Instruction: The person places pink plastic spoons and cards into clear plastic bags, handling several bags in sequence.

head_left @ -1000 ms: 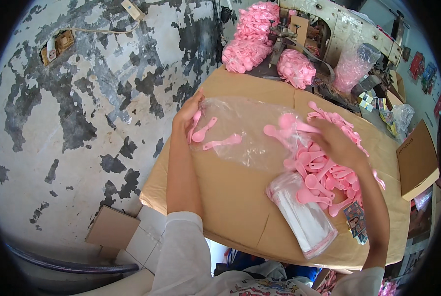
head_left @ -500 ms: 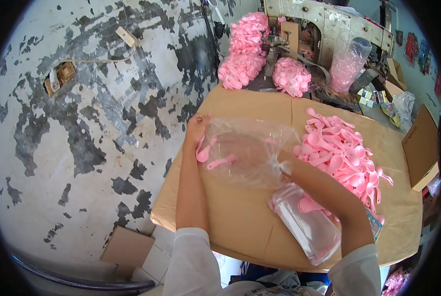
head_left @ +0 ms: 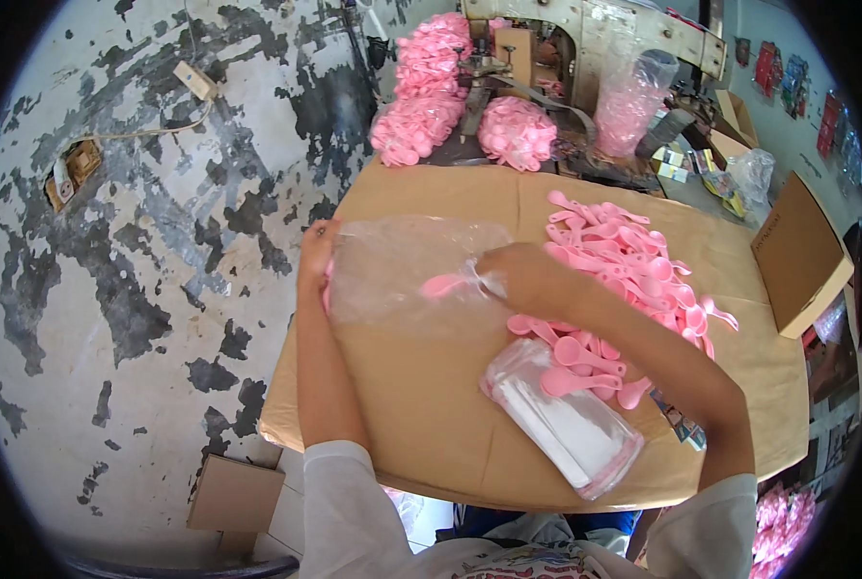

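A large clear plastic bag (head_left: pixel 392 265) is stretched between my two hands above the brown table top. My left hand (head_left: pixel 317 253) is closed on the bag's left end, with a bit of pink showing beside the wrist. My right hand (head_left: pixel 518 275), slightly blurred, is at the bag's right end, where the plastic bunches up against its fingers; the fingertips are partly hidden. A pink spoon (head_left: pixel 443 286) shows through the plastic just left of those fingers. Under and beyond my right forearm lies a heap of pink plastic spoons (head_left: pixel 633 256).
Nearer me, a stack of flat clear bags (head_left: pixel 566 425) has several spoons on its upper end. Filled bags of spoons (head_left: pixel 518 133) stand behind the table, beside a metal machine frame (head_left: pixel 633 34). An open carton (head_left: pixel 802 256) is at the right edge; a peeling wall (head_left: pixel 161 280) borders the left.
My right hand, seen through the plastic inside the bag before, is now back at its right end. The loose spoons inside the bag have shifted. The whole view has moved slightly.
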`<state>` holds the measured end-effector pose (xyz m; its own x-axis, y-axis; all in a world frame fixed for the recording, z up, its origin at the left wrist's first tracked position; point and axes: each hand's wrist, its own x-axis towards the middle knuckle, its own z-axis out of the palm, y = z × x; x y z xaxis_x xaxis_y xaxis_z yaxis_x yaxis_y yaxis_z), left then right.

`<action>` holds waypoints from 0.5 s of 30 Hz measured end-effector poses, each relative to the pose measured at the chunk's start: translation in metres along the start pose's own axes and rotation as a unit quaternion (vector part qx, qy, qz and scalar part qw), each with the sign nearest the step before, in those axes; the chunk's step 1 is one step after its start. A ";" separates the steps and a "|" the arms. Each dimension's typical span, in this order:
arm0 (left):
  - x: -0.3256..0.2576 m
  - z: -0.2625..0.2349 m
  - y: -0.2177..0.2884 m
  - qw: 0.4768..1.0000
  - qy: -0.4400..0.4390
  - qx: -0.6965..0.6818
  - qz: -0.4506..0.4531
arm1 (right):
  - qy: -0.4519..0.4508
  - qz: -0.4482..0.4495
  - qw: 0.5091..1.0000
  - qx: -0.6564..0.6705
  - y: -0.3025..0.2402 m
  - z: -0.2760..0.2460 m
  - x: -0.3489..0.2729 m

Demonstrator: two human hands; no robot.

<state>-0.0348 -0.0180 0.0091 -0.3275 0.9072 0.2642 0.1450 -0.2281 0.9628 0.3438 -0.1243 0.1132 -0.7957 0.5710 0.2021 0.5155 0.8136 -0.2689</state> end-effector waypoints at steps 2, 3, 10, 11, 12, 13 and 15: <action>-0.001 -0.013 0.008 1.000 0.007 -0.026 -0.010 | 0.036 0.052 0.997 -0.048 -0.004 -0.046 -0.045; -0.002 -0.016 0.014 0.999 0.006 -0.034 -0.019 | 0.045 0.101 0.992 -0.057 -0.003 -0.067 -0.071; -0.029 -0.058 0.027 0.997 0.050 -0.037 -0.043 | 0.105 0.237 0.950 -0.173 -0.004 -0.121 -0.245; -0.042 -0.078 0.023 0.998 0.052 -0.041 -0.024 | 0.104 0.254 0.951 -0.142 -0.004 -0.122 -0.269; -0.043 -0.165 0.003 0.997 0.058 -0.025 0.053 | 0.118 0.243 0.953 -0.135 -0.009 -0.127 -0.289; -0.055 -0.180 -0.014 0.989 0.138 -0.031 0.032 | 0.111 0.277 0.949 -0.103 -0.007 -0.126 -0.312; -0.098 -0.203 -0.040 0.991 0.031 -0.100 -0.083 | 0.099 0.344 0.930 -0.080 -0.013 -0.119 -0.358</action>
<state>-0.1978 -0.1691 -0.0441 -0.3888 0.9160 0.0991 -0.1019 -0.1497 0.9835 0.6596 -0.3267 0.1561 -0.1930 0.9588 0.2086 0.9348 0.2443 -0.2578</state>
